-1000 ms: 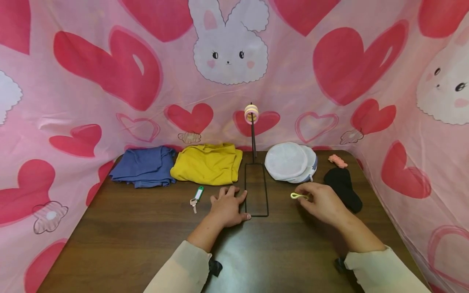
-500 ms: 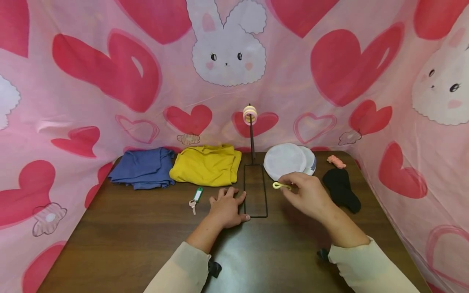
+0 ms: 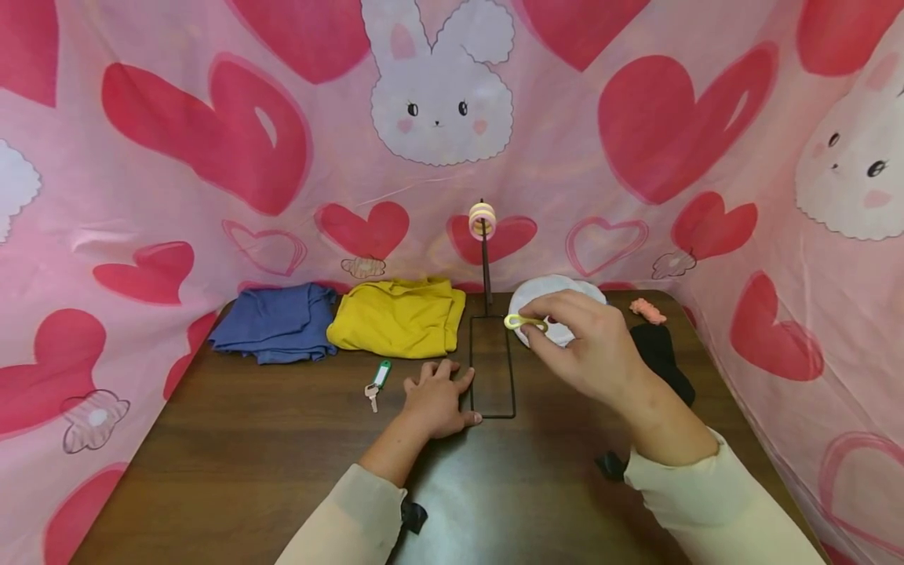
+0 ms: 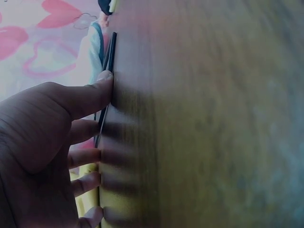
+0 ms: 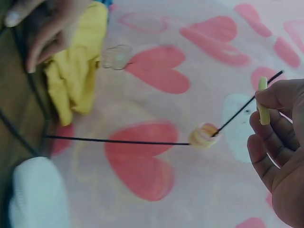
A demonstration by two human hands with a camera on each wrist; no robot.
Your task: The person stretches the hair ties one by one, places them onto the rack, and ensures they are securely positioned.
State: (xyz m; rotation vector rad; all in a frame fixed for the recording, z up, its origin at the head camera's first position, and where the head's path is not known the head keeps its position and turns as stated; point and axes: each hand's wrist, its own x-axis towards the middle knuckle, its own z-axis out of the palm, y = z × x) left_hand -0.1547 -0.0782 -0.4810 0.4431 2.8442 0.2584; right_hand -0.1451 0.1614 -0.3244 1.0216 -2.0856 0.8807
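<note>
My right hand [image 3: 603,345] pinches a small yellow hair tie [image 3: 514,322] between thumb and fingertips, raised above the table. In the right wrist view, the hair tie [image 5: 263,102] appears edge-on beside the tip of the black wire stand's arm [image 5: 244,103]. Several pink and yellow bands [image 3: 482,221] hang together where the stand's rod meets that arm. My left hand [image 3: 435,402] rests on the table, fingers spread, with thumb and index finger touching the stand's rectangular base [image 3: 512,369]. In the left wrist view, the thumb [image 4: 97,92] presses on the base's bar.
Left of the stand lie a folded yellow cloth [image 3: 399,318], a folded blue cloth [image 3: 275,323] and a key with a green tag [image 3: 378,384]. At right are a white round pouch [image 3: 544,290], black fabric [image 3: 660,357] and a coral yarn bundle [image 3: 647,311]. Heart-print cloth [image 3: 339,173] hangs behind.
My right hand has lifted and carried the yellow hair tie leftward and away from me toward the stand, now overlapping the white pouch. My left hand has stayed on the base.
</note>
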